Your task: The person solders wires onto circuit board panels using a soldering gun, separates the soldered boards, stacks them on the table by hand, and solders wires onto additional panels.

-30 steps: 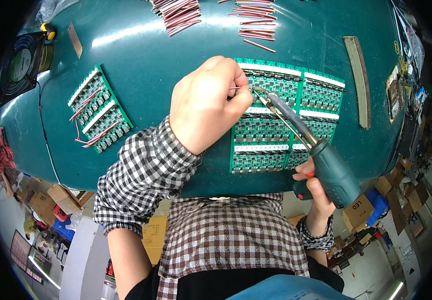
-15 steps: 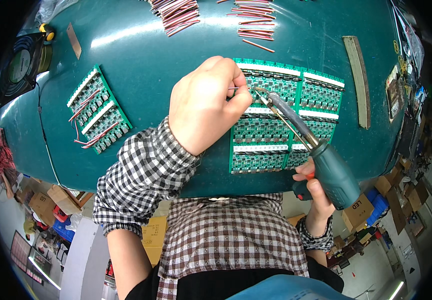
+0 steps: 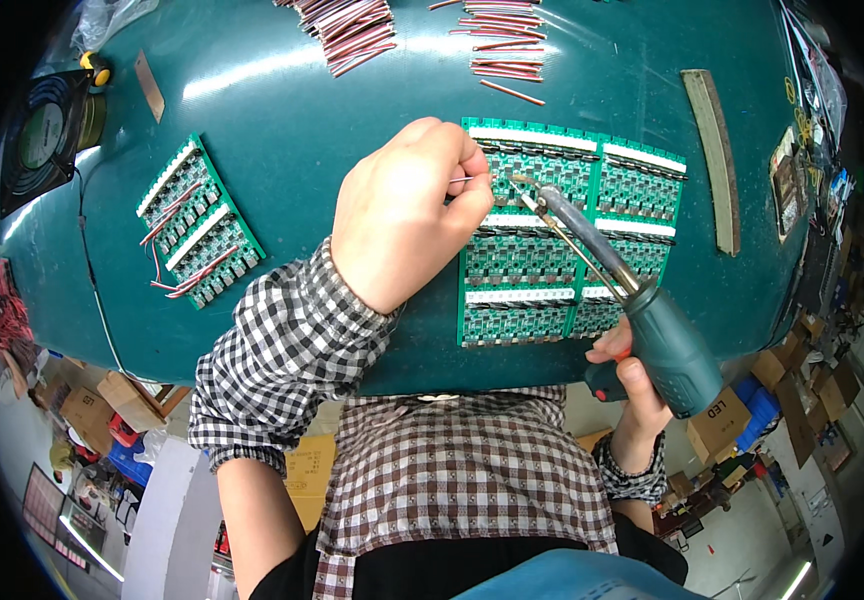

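Observation:
My left hand [image 3: 407, 215] is closed in a pinch on a thin wire [image 3: 462, 179] above the upper left part of a green circuit board panel [image 3: 527, 268]. The panel carries rows of small components and white strips. In my right hand [image 3: 642, 385] is a dark green soldering gun [image 3: 674, 350], gripped by its handle with a finger at the red trigger. Its long metal tip slants up and left over the panel, ending a little to the right of my left fingertips. Whether the tip touches the board is too small to tell.
Further left lies a smaller circuit board panel [image 3: 202, 225] with red and white wires on it. Wire bundles [image 3: 347, 30] and more cut wires [image 3: 502, 40] lie at the far side. A curved strip [image 3: 714, 160] lies to the right, a black fan [image 3: 44, 135] stands at the left.
My left hand has drawn slightly left and down with the wire, away from the soldering tip. The soldering gun has hardly moved.

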Demonstrator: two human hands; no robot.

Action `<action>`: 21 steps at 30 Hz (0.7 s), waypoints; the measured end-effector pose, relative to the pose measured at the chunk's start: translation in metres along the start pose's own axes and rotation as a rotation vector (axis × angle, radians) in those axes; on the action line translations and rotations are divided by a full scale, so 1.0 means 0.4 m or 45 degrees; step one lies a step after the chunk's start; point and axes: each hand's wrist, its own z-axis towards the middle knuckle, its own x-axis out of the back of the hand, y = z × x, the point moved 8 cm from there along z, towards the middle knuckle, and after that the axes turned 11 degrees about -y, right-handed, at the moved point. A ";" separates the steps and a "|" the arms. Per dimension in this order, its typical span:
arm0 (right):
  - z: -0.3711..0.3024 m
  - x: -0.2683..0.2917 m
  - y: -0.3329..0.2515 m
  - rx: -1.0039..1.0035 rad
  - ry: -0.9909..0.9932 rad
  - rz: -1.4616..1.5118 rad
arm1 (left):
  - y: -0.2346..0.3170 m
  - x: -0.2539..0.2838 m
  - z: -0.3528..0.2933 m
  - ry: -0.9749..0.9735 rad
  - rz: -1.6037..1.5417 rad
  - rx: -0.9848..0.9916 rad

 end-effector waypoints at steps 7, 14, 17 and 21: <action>-0.001 -0.007 0.008 -0.016 -0.038 -0.019 | 0.003 0.002 -0.002 0.032 0.019 -0.010; -0.003 -0.004 0.004 -0.011 -0.011 -0.009 | 0.005 0.002 -0.001 0.038 0.055 -0.015; -0.007 -0.005 0.015 -0.103 -0.045 -0.016 | 0.006 0.001 -0.001 0.045 0.055 -0.021; -0.007 -0.006 0.016 -0.099 -0.046 -0.018 | 0.005 0.002 -0.001 0.038 0.068 -0.018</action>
